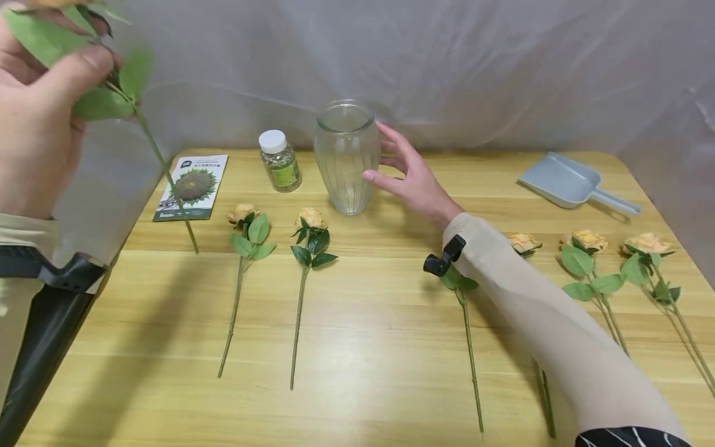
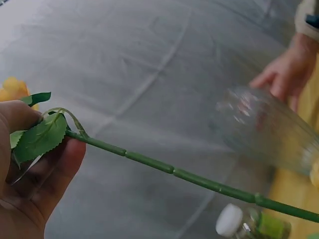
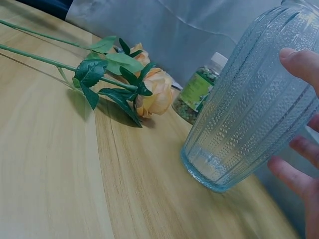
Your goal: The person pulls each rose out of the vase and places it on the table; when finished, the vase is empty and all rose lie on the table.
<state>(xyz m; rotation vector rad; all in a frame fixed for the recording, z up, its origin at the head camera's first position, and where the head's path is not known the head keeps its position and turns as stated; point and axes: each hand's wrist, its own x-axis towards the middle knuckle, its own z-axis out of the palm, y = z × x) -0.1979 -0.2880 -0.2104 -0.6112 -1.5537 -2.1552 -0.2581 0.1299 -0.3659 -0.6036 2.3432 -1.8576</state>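
High at the left, my left hand pinches a rose between thumb and fingers, just below its bloom. The stem slants down to the right, and the head view cuts off most of the bloom. A clear ribbed glass vase stands upright near the back of the table with no flower in it. Beside its right side is my right hand, fingers spread and thumb in front of the glass. In the right wrist view the thumb overlaps the vase; whether it touches cannot be told.
Two roses lie left of centre, several more at the right, partly under my right arm. A white-capped jar stands left of the vase, beside a sunflower seed packet. A grey dustpan lies at the back right.
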